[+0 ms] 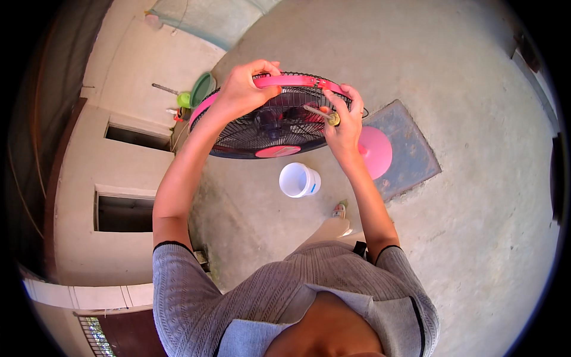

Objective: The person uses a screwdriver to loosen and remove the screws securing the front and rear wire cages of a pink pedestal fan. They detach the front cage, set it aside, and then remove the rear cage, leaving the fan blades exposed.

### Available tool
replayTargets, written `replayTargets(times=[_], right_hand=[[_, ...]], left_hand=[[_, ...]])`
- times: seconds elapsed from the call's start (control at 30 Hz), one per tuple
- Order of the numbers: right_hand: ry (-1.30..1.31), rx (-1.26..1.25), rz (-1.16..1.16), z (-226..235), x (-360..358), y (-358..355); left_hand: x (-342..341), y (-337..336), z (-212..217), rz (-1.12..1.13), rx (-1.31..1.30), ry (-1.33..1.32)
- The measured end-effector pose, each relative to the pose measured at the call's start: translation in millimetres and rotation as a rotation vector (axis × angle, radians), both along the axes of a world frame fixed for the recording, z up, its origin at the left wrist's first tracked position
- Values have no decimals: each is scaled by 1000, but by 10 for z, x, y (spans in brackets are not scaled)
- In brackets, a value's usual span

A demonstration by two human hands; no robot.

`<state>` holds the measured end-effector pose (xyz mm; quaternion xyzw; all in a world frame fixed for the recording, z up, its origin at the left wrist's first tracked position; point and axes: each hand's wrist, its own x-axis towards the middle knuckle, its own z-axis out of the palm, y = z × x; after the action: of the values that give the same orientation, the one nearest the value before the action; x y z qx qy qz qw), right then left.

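Note:
A pink fan (270, 128) with a black wire grille and a pink rim stands in front of me, its round pink base (376, 152) on the concrete ground. My left hand (244, 89) grips the pink rim at the top left of the grille. My right hand (344, 122) holds a screwdriver (324, 115) with a yellow handle end, its shaft lying across the grille near the rim's right side.
A white plastic bucket (299, 179) sits on the ground below the fan. A dark metal cover (407, 149) lies under the fan base. A green basin (202, 88) and green cup (184, 99) are by the wall on the left.

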<state>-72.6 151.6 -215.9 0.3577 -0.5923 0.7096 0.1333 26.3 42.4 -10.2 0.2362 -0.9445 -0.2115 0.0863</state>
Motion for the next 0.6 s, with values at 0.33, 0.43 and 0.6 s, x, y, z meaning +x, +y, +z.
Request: replayTargets(times=[0.33,0.43,0.6], right_hand=[[50,58,-112,2,94,274],[-136,85,98,-350,275,375],[-117,152,134,-397,444,382]], left_hand=[[-32,-29,-77,100,85,-46],[-48,-74,-116,78,24,-45],[-64,-258,-212,57,-17,-7]])
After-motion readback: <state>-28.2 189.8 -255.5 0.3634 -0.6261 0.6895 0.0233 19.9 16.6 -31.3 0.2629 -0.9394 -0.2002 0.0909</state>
